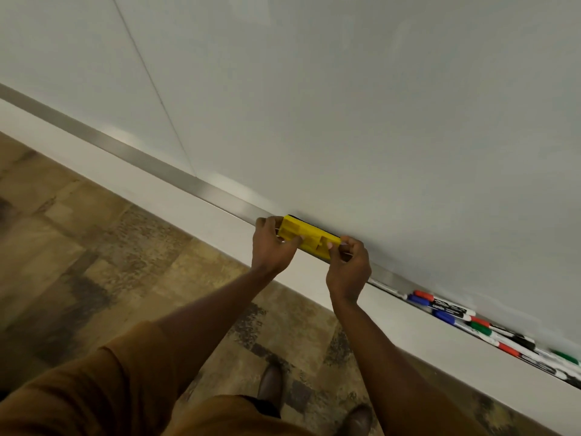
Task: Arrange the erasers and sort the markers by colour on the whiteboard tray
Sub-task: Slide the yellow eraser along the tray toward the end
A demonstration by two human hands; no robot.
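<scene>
The whiteboard tray [132, 155] is running diagonally from the upper left down to the lower right, a narrow metal ledge lying directly under the whiteboard [345, 105]. Its whole left stretch is lying bare up to the hands. The yellow eraser [309, 239] is sitting on the tray about midway along, its long side lying parallel to the ledge and its back edge touching or nearly touching the board.

The left hand [272, 247] is pinching the eraser's left end, thumb reaching onto the moulded top and fingers wrapping the end. The right hand [349, 269] is gripping the right end the same way, fingers curling over the far side. Both forearms are stretching forward from orange sleeves [103, 382], wrists bending slightly inward.

To the right, well apart from the eraser, a jumbled group of markers [471, 319] with red, blue, green and black caps is crowding the tray toward the frame's edge. Below, two brown shoes [270, 385] are standing on the patterned floor [78, 247] near the wall.
</scene>
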